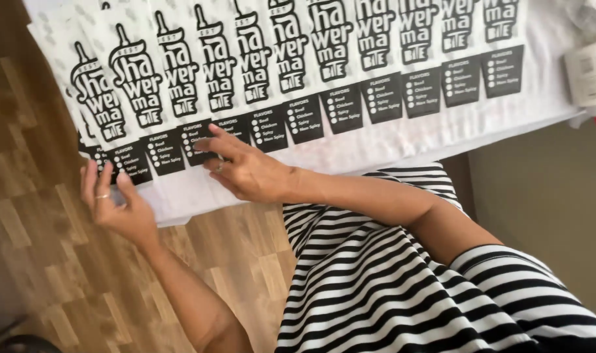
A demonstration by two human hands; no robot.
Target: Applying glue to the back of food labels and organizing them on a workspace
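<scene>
So there's a long overlapping row of white paper sleeves with bold black lettering and a black checkbox panel at the bottom (272, 85), fanned out across a white table (376, 147) from the left edge all the way toward the right. Both hands are working at the left end of that row.

The right hand (245, 171) lies flat on top of the sleeves, fingers stretched out and pressing on the black checkbox panels of the third or fourth sleeve from the left. It isn't pinching anything, just resting on the paper with fingers spread. There's a ring on one finger.

The left hand (115, 202) is at the very first sleeves on the left, down at the table's edge, fingers pointing up and loosely apart, fingertips touching the bottom edge of the paper. Can't tell if the thumb is tucked under a sleeve. Ring on this hand too.

Around that: a black-and-white striped garment (389, 287) fills the lower right, wood-look plank floor (43, 248) below the table, and a white roll with a red tip (592, 75) at the far right.
</scene>
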